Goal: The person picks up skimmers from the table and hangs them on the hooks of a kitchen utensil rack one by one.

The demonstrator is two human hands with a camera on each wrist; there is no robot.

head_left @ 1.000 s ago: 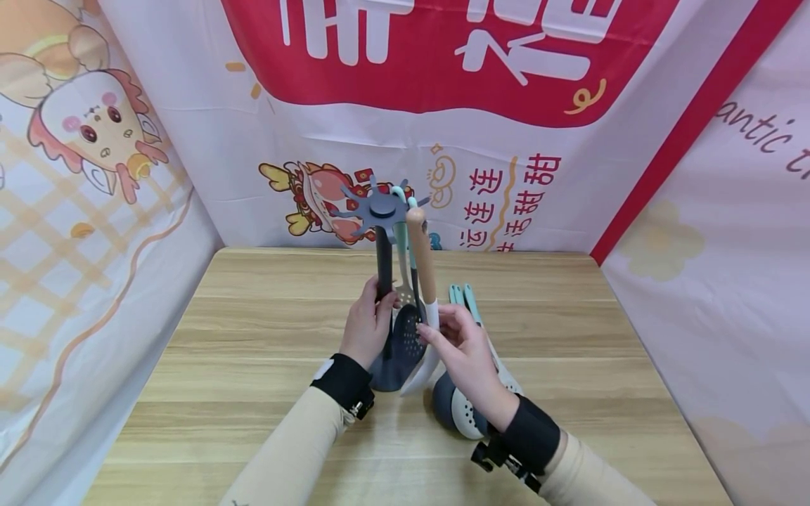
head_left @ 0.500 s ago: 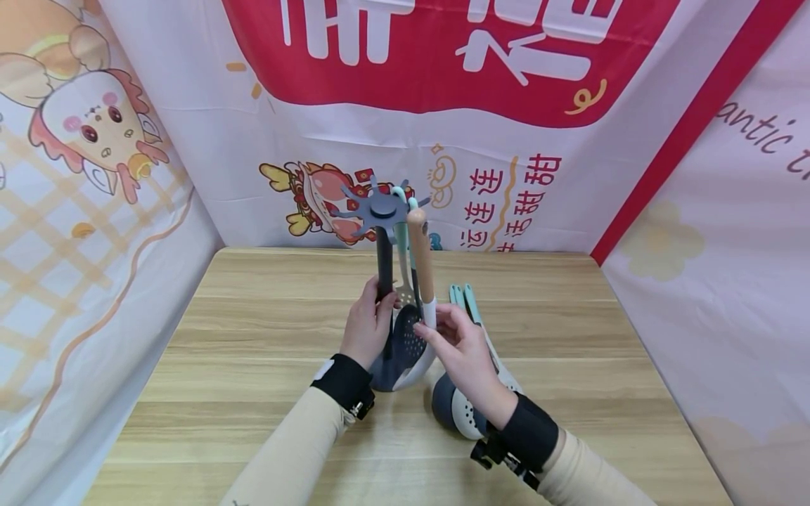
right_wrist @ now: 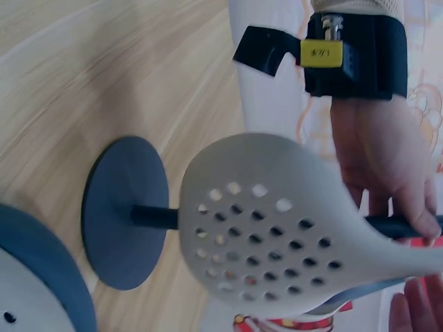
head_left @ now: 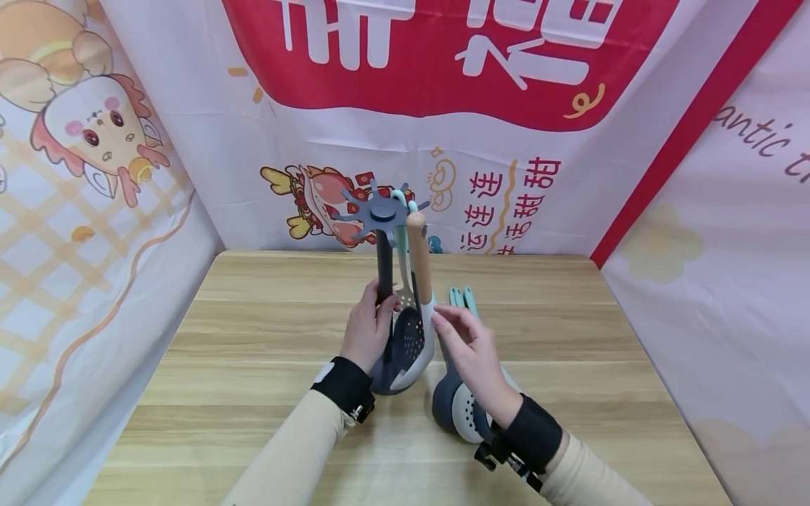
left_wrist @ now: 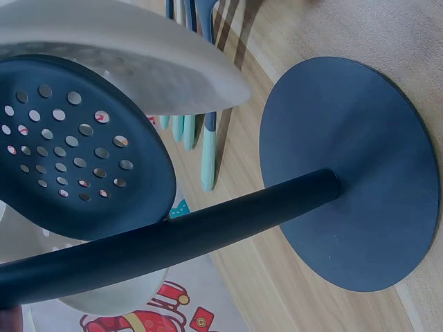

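Note:
In the head view my left hand [head_left: 369,327] grips the dark pole [head_left: 384,263] of an upright utensil rack. The rack has a spoked hook top [head_left: 382,212] and a round base [left_wrist: 353,173]. A white slotted skimmer [right_wrist: 252,169] with a wooden handle [head_left: 418,260] hangs on its right side. Beside that neck is my right hand [head_left: 471,355], fingertips close to it; in the right wrist view its fingers [right_wrist: 417,308] look uncurled and apart from it. A dark perforated skimmer [left_wrist: 76,152] and a mint-handled slotted utensil [head_left: 403,263] also hang there.
Right of the rack, several utensils with mint handles [head_left: 457,299] lie on the wooden table [head_left: 272,316], partly under my right forearm. Among them are a dark ladle [head_left: 445,406] and a pale perforated head [head_left: 465,414]. A printed cloth [head_left: 354,133] hangs behind the table.
The white skimmer has swung in against the rack and hangs straighter. My right thumb and fingers have drawn off its neck to the right. My left hand keeps its hold on the pole.

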